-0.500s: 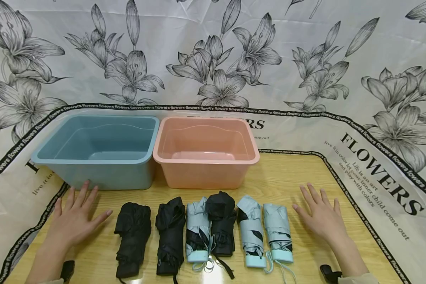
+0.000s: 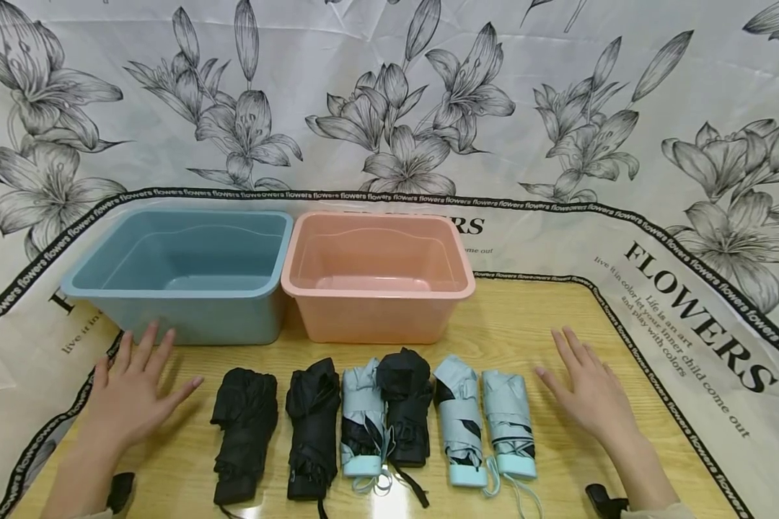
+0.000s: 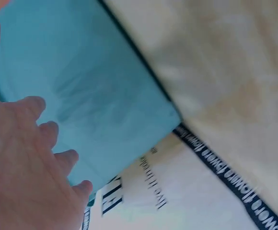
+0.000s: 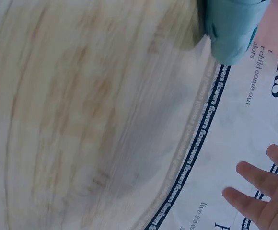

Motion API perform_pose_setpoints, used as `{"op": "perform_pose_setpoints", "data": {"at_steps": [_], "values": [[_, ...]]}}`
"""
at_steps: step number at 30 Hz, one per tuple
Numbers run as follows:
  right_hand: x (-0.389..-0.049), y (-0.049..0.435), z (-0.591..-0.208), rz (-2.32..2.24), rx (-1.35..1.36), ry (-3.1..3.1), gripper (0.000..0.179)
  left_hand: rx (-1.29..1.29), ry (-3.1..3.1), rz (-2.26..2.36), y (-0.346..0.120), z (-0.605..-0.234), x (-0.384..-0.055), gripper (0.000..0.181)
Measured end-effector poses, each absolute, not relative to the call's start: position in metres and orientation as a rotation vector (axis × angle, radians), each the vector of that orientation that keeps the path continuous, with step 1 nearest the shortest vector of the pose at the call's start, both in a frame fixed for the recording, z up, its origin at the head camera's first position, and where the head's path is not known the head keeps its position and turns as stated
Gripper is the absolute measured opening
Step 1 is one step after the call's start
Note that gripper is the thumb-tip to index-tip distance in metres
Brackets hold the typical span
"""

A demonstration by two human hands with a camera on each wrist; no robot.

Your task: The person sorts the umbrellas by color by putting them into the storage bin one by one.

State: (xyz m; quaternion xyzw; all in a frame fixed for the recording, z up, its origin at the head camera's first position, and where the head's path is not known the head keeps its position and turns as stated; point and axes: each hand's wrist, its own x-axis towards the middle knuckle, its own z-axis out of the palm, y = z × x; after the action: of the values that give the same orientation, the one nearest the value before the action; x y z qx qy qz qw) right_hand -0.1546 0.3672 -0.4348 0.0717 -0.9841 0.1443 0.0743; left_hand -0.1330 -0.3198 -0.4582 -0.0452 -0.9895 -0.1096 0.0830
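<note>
My left hand (image 2: 133, 400) is spread with fingers straight, holding nothing, just in front of the blue bin (image 2: 188, 317) and left of the umbrellas. My right hand (image 2: 587, 393), likewise empty with straight fingers, is at the right of the row. Between the hands lie folded umbrellas: a black umbrella (image 2: 245, 432) at the left, another black umbrella (image 2: 314, 429), a light blue umbrella (image 2: 362, 411) touching a third black umbrella (image 2: 405, 407), then two more light blue umbrellas (image 2: 461, 432) (image 2: 509, 425). In the left wrist view, fingers overlap the blue bin (image 3: 100, 105).
A pink bin (image 2: 376, 317) stands right beside the blue one at the back of the wooden table (image 2: 513, 317). Behind and along both sides hangs a white cloth (image 2: 578, 245) printed with flowers and dark lettered bands.
Both hands have lifted slightly, and the right hand's fingers have drawn closer together. The umbrellas and bins keep their places; the head view has shifted a little.
</note>
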Motion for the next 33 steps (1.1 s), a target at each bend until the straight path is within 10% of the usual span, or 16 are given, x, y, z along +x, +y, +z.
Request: {"op": "perform_pose_setpoints", "data": {"at_steps": [33], "values": [[-0.124, 0.326, -0.449, 1.114, 0.272, -3.091, 0.099, -0.121, -2.970, -0.173, -0.406, -0.370, -0.215, 0.103]]}}
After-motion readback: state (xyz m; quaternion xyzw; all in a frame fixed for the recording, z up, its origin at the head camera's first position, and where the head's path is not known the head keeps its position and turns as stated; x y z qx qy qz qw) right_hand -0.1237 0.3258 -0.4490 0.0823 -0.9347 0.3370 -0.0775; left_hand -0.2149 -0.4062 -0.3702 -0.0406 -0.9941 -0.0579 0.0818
